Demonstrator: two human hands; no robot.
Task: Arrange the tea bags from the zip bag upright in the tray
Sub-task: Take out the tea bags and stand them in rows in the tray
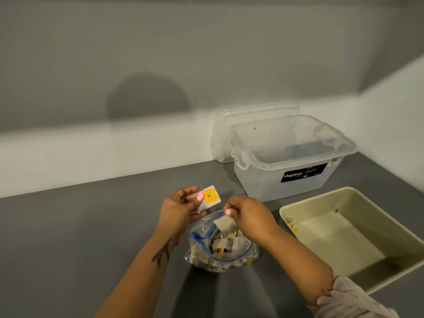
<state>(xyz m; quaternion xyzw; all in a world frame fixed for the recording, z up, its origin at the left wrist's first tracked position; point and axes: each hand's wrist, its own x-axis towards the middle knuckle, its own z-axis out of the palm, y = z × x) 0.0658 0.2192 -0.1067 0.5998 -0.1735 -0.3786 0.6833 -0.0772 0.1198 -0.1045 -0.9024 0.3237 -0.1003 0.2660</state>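
While the left hand [181, 206] pinches a yellow-labelled tea bag [210, 196] above the grey bench [80, 226], the right hand [246, 214] pinches another tea bag [226, 223] over the open zip bag [220, 246]. Toward the bench's right edge sits the beige tray [358, 255], behind it a clear storage box [291, 154].

One zip bag [220, 246], one tray [358, 235], one clear box [291, 157], two hands.

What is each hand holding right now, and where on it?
The left hand pinches a tea bag with a yellow label by its left edge. The right hand pinches another tea bag by its top, above the open zip bag.
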